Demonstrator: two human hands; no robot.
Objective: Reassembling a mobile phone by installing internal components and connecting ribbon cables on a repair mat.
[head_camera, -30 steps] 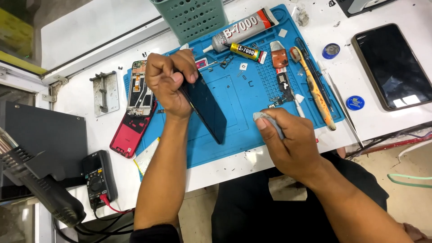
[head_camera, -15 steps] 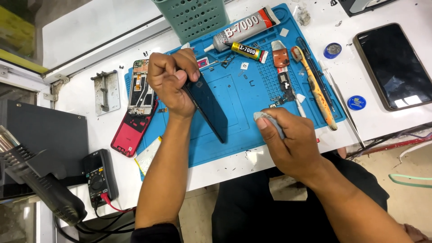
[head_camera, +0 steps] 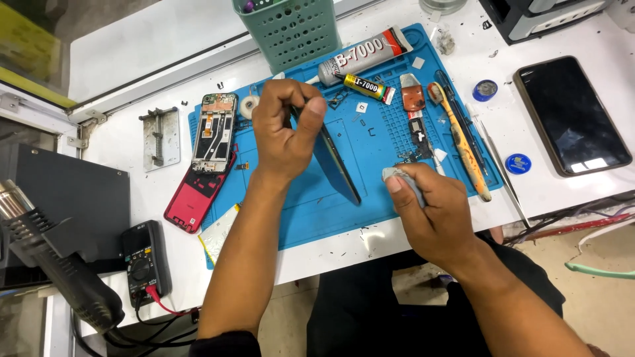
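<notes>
Left hand (head_camera: 283, 132) closed on a dark phone screen panel (head_camera: 336, 165), held on edge, tilted, over the middle of the blue work mat (head_camera: 370, 142) on the counter (head_camera: 119, 142). Right hand (head_camera: 433, 215) closed round a small grey wad (head_camera: 405, 180), just beside the panel's lower end, near the mat's front edge. Opened red phone frame (head_camera: 202, 175) at the mat's left edge; two glue tubes (head_camera: 362, 58) at its far edge; black phone (head_camera: 572, 116) towards the counter's right edge.

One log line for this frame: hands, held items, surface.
left hand: holds phone screen panel on edge | right hand: grips grey wad | surface: blue mat
</notes>
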